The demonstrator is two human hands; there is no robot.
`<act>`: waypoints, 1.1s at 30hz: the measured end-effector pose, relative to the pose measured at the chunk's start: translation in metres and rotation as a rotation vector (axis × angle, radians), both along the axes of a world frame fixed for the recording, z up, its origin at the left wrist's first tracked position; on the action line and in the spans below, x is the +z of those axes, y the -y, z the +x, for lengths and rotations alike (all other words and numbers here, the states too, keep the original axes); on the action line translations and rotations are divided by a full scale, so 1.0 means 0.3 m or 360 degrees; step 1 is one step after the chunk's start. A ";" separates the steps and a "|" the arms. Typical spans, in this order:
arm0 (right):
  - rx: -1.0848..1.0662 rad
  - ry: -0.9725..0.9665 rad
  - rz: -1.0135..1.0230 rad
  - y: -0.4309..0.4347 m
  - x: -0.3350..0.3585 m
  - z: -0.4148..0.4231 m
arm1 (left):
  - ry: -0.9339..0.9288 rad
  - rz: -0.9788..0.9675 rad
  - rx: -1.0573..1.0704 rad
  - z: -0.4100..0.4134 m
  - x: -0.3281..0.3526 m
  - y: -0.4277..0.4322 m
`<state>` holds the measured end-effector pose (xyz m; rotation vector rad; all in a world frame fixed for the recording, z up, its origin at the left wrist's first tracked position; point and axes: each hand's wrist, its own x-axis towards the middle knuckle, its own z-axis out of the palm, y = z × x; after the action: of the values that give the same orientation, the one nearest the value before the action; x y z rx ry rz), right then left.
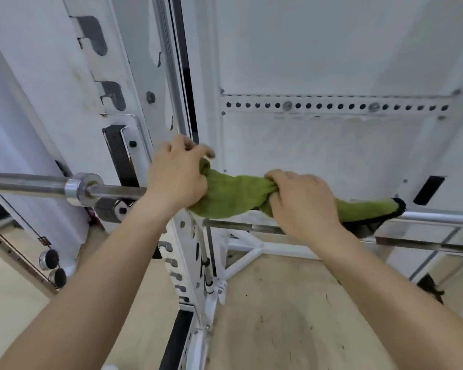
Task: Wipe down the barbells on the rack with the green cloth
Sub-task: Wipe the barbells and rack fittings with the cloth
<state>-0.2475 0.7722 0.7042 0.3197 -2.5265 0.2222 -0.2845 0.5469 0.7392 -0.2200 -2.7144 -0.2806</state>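
Note:
A steel barbell lies across the white rack, its sleeve and collar at the left and its shaft running right to the frame's edge. A green cloth with a dark trim is draped along the shaft in the middle. My left hand grips the cloth's left end beside the rack upright. My right hand clutches a bunch of the cloth on the bar further right. The cloth's tail trails past my right hand. The bar under the cloth is hidden.
The white rack upright with hook slots stands just below my left hand. A second steel bar runs lower right. A white wall panel with a perforated strip is behind. Weight pegs sit low left. Tan floor lies below.

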 end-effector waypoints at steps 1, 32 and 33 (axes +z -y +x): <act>0.0010 0.0089 0.0186 0.024 -0.049 -0.003 | 0.0315 -0.0004 -0.0104 -0.006 -0.024 0.010; -0.0136 -0.0503 0.0031 -0.465 -0.214 0.007 | -0.0098 -0.0521 -0.0590 0.000 -0.124 -0.658; -0.0184 -0.0508 0.0069 -0.549 -0.219 0.022 | -0.0052 -0.0496 -0.0617 0.007 -0.139 -0.730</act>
<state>-0.2409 0.9369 0.6386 0.2062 -2.2273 0.0644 -0.2825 0.7659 0.6974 -0.8347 -2.6538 0.0434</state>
